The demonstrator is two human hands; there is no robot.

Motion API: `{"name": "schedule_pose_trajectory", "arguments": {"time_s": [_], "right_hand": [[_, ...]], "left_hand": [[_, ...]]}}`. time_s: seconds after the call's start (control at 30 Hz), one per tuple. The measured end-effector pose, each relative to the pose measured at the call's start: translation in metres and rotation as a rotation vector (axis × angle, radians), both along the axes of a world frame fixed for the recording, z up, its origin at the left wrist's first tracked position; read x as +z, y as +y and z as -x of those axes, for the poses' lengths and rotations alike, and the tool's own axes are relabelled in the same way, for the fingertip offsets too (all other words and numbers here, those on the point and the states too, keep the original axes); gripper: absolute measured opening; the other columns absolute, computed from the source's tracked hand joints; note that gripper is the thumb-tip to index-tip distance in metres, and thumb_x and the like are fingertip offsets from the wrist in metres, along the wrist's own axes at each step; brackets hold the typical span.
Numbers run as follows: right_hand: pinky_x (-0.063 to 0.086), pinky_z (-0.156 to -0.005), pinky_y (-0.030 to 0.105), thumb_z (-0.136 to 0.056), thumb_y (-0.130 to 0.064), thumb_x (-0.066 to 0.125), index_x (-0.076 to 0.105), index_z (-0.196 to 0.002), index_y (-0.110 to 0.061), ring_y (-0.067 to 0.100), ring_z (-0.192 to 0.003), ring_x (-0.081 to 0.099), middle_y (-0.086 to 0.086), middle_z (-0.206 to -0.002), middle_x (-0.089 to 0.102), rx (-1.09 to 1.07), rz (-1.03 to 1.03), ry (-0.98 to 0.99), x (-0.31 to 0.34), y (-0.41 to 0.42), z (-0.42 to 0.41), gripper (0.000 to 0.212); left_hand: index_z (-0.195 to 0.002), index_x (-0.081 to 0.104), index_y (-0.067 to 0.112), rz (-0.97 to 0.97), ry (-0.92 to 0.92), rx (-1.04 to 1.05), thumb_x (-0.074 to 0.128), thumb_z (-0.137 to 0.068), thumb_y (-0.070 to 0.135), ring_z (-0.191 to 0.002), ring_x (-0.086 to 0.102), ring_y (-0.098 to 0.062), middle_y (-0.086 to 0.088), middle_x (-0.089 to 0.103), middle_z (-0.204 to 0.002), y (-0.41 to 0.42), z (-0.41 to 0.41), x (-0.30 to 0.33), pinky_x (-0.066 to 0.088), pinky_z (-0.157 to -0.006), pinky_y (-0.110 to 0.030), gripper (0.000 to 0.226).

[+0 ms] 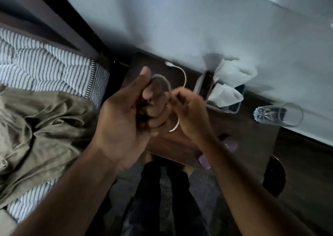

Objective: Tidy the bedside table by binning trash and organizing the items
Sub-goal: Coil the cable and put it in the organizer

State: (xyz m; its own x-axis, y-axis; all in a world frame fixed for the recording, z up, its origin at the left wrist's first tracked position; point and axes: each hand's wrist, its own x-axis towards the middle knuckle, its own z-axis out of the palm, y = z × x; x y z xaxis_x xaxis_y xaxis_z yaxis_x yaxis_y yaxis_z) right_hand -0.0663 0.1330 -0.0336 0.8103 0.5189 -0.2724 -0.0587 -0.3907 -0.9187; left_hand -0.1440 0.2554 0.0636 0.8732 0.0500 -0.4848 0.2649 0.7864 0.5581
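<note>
Over the counter (pixel 243 127), the left hand (pixel 124 113) has its fingers curled round coils of the white cable (pixel 183 77), while the right hand (pixel 189 113) pinches the next stretch. I'd keep the loops even and mind the loose plug end near the wall doesn't drag into the tissues (pixel 232 73).

No legible text, labels, brands, numbers or signs in the head view. Frame is motion-blurred; nothing on the surface shows readable markings.
</note>
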Motion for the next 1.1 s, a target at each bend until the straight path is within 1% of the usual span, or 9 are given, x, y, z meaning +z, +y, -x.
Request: {"name": "schedule_pose_trajectory", "arguments": {"time_s": [0.13,0.23,0.3,0.43,0.5,0.6,0.83,1.0,1.1], "right_hand": [[0.048,-0.063,0.024,-0.089,-0.036,0.060,0.066,-0.071,-0.015,0.000,-0.059,0.058,-0.006,-0.062,0.065,0.032,0.094,0.194,-0.014,-0.025,0.046,0.028],[0.055,-0.073,0.039,-0.096,-0.031,0.059,0.069,-0.086,-0.017,0.010,-0.063,0.064,-0.003,-0.063,0.065,0.100,0.101,0.211,-0.009,-0.038,0.068,0.020],[0.052,-0.065,0.031,-0.097,-0.036,0.058,0.070,-0.094,-0.021,0.004,-0.058,0.060,-0.010,-0.059,0.060,0.104,0.077,0.130,0.001,-0.044,0.071,0.020],[0.039,-0.055,0.015,-0.087,-0.040,0.068,0.072,-0.084,-0.023,-0.003,-0.055,0.055,-0.016,-0.055,0.058,0.076,0.200,-0.009,0.021,-0.061,0.048,0.018],[0.043,-0.054,0.020,-0.079,-0.050,0.067,0.071,-0.082,-0.024,-0.001,-0.056,0.057,-0.012,-0.060,0.064,0.137,0.291,-0.066,0.031,-0.069,0.031,0.026],[0.045,-0.054,0.017,-0.076,-0.048,0.076,0.073,-0.077,-0.023,0.004,-0.061,0.063,-0.009,-0.065,0.069,0.147,0.298,-0.131,0.039,-0.079,0.000,0.025],[0.050,-0.065,0.017,-0.083,-0.022,0.078,0.079,-0.087,-0.016,0.004,-0.069,0.066,-0.006,-0.075,0.074,0.010,-0.140,0.140,0.020,-0.071,-0.029,0.006],[0.042,-0.062,0.024,-0.102,-0.023,0.054,0.067,-0.062,-0.021,0.008,-0.056,0.051,0.008,-0.057,0.061,-0.080,-0.106,0.294,-0.011,-0.054,0.007,0.042],[0.036,-0.056,0.011,-0.096,-0.010,0.056,0.064,-0.060,-0.032,-0.007,-0.050,0.049,-0.021,-0.051,0.060,0.050,0.050,0.231,-0.026,-0.051,0.032,0.043]], "left_hand": [[-0.086,0.054,0.018,-0.017,-0.046,0.106,0.033,-0.108,0.029,-0.051,0.039,-0.011,0.004,0.039,-0.057,-0.016,-0.032,-0.007,0.039,-0.057,-0.027,0.033],[-0.115,0.057,0.004,-0.335,0.008,0.141,0.029,-0.110,0.017,-0.067,0.068,-0.017,-0.001,0.067,-0.066,-0.022,-0.046,-0.030,0.059,-0.076,-0.034,0.031],[-0.123,0.053,-0.001,-0.600,0.052,0.063,0.030,-0.110,0.014,-0.084,0.074,-0.025,-0.011,0.072,-0.082,-0.021,-0.046,-0.047,0.060,-0.088,-0.037,0.031],[-0.103,0.061,0.013,-1.073,0.076,-0.251,0.037,-0.108,0.011,-0.072,0.072,-0.006,-0.008,0.074,-0.081,-0.020,-0.034,-0.075,0.051,-0.071,-0.011,0.024],[-0.091,0.063,0.013,-1.111,0.109,-0.453,0.038,-0.105,0.020,-0.061,0.066,-0.006,0.002,0.071,-0.069,-0.022,-0.026,-0.084,0.050,-0.062,-0.016,0.029],[-0.072,0.052,0.012,-0.925,0.103,-0.617,0.042,-0.107,0.024,-0.047,0.048,-0.002,0.012,0.054,-0.052,-0.031,-0.012,-0.087,0.038,-0.048,-0.021,0.038],[-0.061,0.037,0.021,-0.016,0.178,-0.432,0.043,-0.095,0.061,-0.042,0.014,-0.011,0.006,0.022,-0.050,-0.035,-0.015,-0.053,0.008,-0.045,-0.030,0.052],[-0.072,0.048,0.022,0.222,0.095,-0.070,0.038,-0.104,0.039,-0.045,0.022,-0.009,0.006,0.023,-0.055,-0.039,-0.033,-0.036,0.031,-0.047,-0.022,0.037],[-0.080,0.054,0.018,0.292,0.157,0.134,0.035,-0.108,0.033,-0.055,0.058,-0.008,0.006,0.055,-0.059,-0.046,-0.040,-0.043,0.056,-0.063,-0.025,0.037]]}}
